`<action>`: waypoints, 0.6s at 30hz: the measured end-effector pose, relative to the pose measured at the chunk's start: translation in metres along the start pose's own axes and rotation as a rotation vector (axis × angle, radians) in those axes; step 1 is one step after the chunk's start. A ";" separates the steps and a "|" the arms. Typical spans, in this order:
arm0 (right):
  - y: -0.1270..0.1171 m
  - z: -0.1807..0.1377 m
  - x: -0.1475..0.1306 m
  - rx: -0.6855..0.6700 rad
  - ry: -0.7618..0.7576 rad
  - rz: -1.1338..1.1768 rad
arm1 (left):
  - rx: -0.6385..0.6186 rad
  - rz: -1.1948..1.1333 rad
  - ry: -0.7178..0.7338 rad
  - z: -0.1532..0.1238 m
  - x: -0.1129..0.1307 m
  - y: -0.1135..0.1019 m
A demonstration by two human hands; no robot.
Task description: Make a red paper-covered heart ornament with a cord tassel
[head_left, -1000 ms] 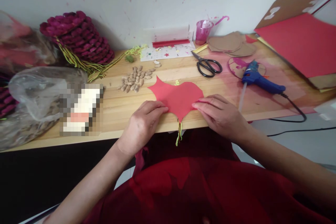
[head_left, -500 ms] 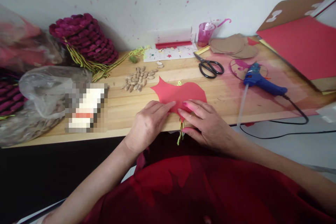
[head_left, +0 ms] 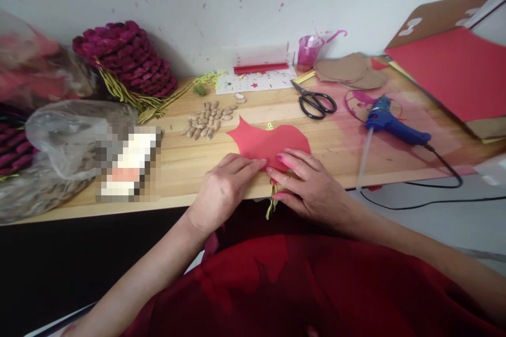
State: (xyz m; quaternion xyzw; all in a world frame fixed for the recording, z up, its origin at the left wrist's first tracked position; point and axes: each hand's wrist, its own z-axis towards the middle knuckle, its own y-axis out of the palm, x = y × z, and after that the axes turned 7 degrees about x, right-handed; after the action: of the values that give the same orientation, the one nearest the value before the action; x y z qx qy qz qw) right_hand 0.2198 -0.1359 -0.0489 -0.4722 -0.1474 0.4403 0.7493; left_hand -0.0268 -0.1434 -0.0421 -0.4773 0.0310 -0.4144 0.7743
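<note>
A red fish-shaped paper cutout point(head_left: 272, 139) lies at the table's front edge, its forked end to the left. My left hand point(head_left: 223, 187) is closed at its lower edge, fingers together and the index stretched onto the paper. My right hand point(head_left: 310, 184), pink-stained at a fingertip, presses on the lower right part with fingers spread. Between the hands a yellow-green yarn tassel point(head_left: 271, 205) hangs over the table edge, and a small yarn loop point(head_left: 270, 126) shows above the cutout. The cutout's underside is hidden.
Behind lie peanuts point(head_left: 205, 118) and black-handled scissors point(head_left: 316, 103). A blue glue gun point(head_left: 397, 124) with its cord point(head_left: 450, 163) is at right, near red paper sheets point(head_left: 446, 76). At left are a plastic bag point(head_left: 67, 137) and a magenta bundle with yarn fringe point(head_left: 126, 60). A pink cup point(head_left: 309, 52) stands by the wall.
My left fingertips have slid slightly right and down along the paper, closer to my right fingers. The cutout stays in place.
</note>
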 end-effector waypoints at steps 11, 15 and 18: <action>0.000 -0.004 0.001 0.062 0.081 -0.017 | -0.091 0.147 0.029 -0.001 0.005 -0.002; 0.002 -0.005 0.004 0.078 0.036 -0.027 | -0.068 0.122 0.046 -0.002 0.004 -0.002; 0.003 -0.006 0.005 0.102 0.026 -0.030 | -0.044 0.098 0.054 -0.002 0.003 -0.001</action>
State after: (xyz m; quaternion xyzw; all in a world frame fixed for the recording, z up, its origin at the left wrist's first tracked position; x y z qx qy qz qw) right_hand 0.2252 -0.1349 -0.0556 -0.4369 -0.1221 0.4299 0.7807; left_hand -0.0268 -0.1469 -0.0412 -0.4806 0.0843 -0.3879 0.7819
